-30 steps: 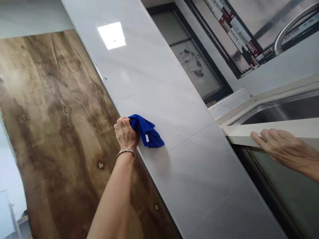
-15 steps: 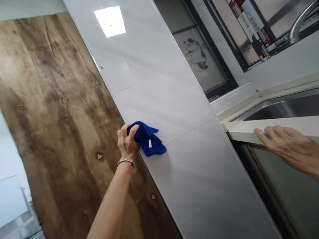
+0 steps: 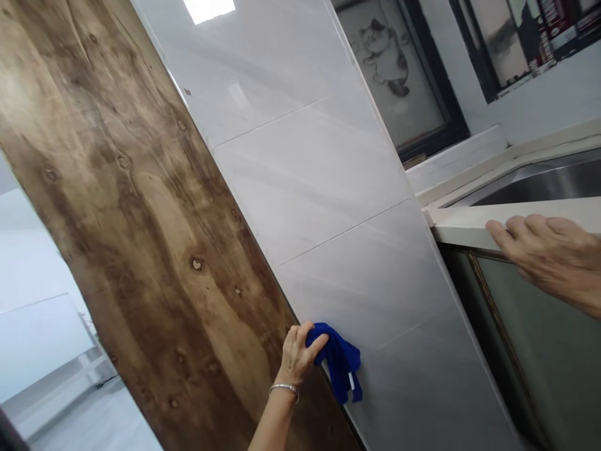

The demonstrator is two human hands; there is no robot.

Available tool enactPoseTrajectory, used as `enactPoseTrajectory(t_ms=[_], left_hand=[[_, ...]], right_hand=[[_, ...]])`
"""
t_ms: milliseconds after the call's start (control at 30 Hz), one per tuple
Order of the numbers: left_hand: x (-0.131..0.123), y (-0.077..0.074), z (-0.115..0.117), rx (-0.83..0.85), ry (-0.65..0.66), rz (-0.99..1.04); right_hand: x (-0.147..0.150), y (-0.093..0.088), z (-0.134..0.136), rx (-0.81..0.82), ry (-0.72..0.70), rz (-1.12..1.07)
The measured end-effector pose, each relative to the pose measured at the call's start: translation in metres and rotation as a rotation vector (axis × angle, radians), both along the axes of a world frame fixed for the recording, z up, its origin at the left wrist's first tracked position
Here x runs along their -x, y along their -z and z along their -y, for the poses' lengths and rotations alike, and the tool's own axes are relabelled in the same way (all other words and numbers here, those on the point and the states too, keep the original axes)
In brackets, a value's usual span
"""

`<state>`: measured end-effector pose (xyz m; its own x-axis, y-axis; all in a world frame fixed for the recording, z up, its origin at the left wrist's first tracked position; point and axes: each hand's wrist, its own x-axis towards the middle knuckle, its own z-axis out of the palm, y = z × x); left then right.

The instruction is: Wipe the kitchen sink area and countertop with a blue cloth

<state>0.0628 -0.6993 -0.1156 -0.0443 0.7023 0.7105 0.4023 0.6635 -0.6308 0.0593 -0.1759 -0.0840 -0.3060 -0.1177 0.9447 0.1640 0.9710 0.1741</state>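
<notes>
A blue cloth [image 3: 340, 363] with a small white tag is bunched in my left hand [image 3: 298, 351], whose fingers are closed round its upper end. The hand is at the left edge of a glossy pale tiled wall [image 3: 319, 181], where the wall meets a brown wood-grain panel [image 3: 154, 232]. The loose end of the cloth hangs against the tiles. A bracelet circles my left wrist. Over at the right, my right hand [image 3: 549, 254] rests on the front edge of a white countertop [image 3: 460, 222], fingers laid over it and nothing visible in them.
A steel sink [image 3: 549, 178] is set into the countertop, above a greenish cabinet door [image 3: 554, 351]. Behind the wall is a dark-framed window [image 3: 399, 75] with a cat picture. At lower left, past the panel, lies a bright room with a white piece of furniture [image 3: 42, 344].
My left hand has slid the blue cloth down along the wall's left edge. My right hand stays on the countertop edge. The camera view has shifted somewhat.
</notes>
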Motion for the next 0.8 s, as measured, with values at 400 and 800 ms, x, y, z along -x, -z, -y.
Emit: enactPoseTrajectory(t_ms=[400,800], left_hand=[[0.031,-0.180,-0.013,-0.286,-0.070,-0.216],[0.042,-0.194,-0.073,-0.131,-0.159,-0.273]], right_hand=[[-0.004,-0.005,0.004,-0.213,0.293,0.144],[-0.013,-0.009,0.007,-0.227,0.392,0.214]])
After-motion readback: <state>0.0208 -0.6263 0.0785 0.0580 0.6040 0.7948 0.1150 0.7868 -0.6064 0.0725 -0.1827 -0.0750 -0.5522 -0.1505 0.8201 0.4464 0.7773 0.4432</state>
